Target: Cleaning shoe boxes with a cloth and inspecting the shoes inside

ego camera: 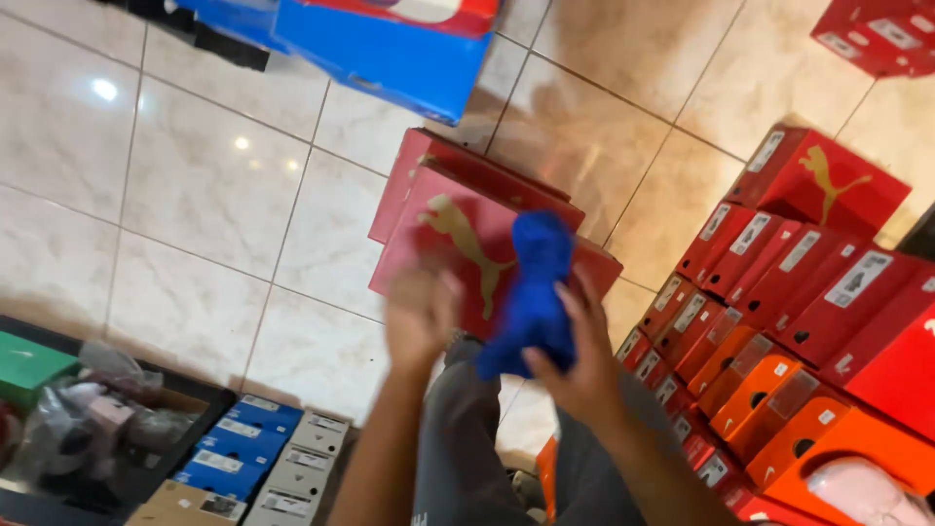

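Glossy cream floor tiles with thin dark grout lines fill the view, with bright ceiling-light glints at ten o'clock. Stacked red and orange shoeboxes crowd three to five o'clock. A blue shoebox lies at twelve o'clock, another red box at one. At seven o'clock sit small blue and grey boxes beside a dark tray of plastic-wrapped items.

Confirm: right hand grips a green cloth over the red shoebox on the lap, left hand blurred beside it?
Not quite. The cloth is blue, not green; the head view shows it. The rest holds: right hand grips it over the red shoebox, left hand blurred beside it.
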